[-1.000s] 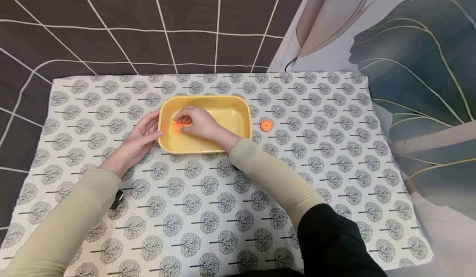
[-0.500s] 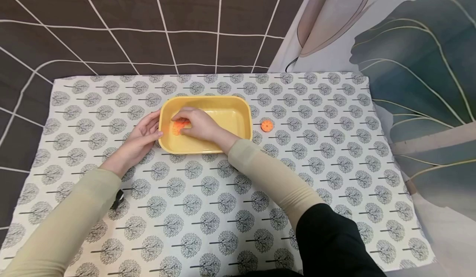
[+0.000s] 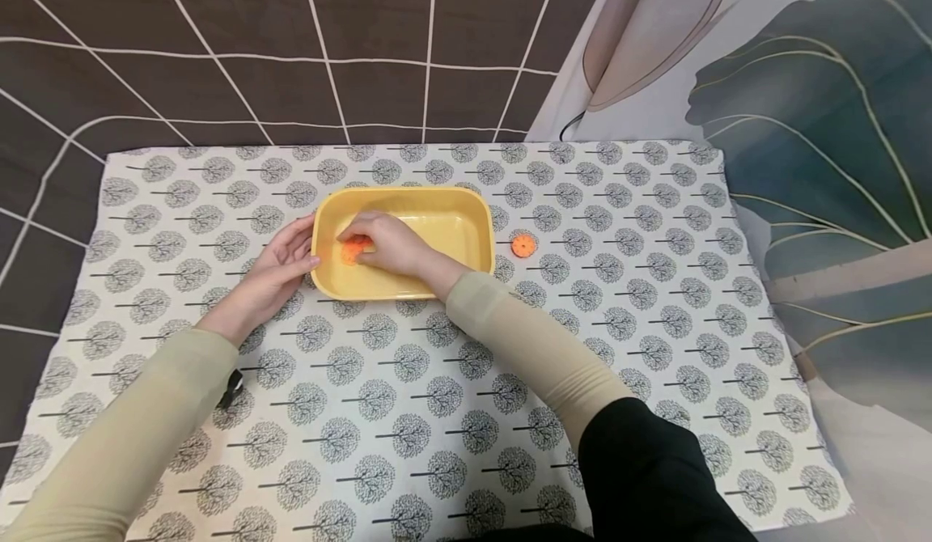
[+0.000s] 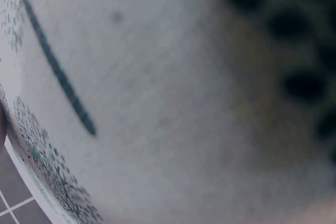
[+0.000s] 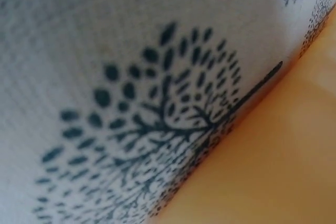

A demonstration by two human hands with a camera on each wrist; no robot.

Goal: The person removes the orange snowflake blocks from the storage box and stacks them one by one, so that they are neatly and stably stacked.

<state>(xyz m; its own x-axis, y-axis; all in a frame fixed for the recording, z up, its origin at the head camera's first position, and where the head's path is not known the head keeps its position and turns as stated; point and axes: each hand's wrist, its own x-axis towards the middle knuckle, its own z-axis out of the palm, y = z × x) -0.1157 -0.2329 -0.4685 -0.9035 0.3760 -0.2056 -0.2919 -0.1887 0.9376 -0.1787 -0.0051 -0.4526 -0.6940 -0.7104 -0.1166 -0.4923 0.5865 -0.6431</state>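
A yellow rectangular tub (image 3: 451,239) with rounded corners stands on the cloth. My right hand (image 3: 393,244) reaches into its left part, thumb and fingers curled about a bright orange piece (image 3: 354,249) near the tub floor. Much of that piece is hidden under the fingers, so its full shape cannot be told. My left hand (image 3: 277,267) touches the tub's left end, with the thumb at the rim and the fingers loosely bent beside the outer wall. In the right wrist view, the blurred tub wall (image 5: 273,156) fills the lower right; neither wrist view shows the orange piece.
A small round orange piece (image 3: 523,244) with dark marks lies on the cloth just right of the tub. The white tree-print tablecloth (image 3: 408,461) covers the table. Dark cloth with white grid lines (image 3: 379,32) hangs behind, and a patterned curtain (image 3: 815,146) at the right.
The orange piece in the tub has shifted slightly to the right, and less of it shows under my right hand. My left hand and the tub hold their place.
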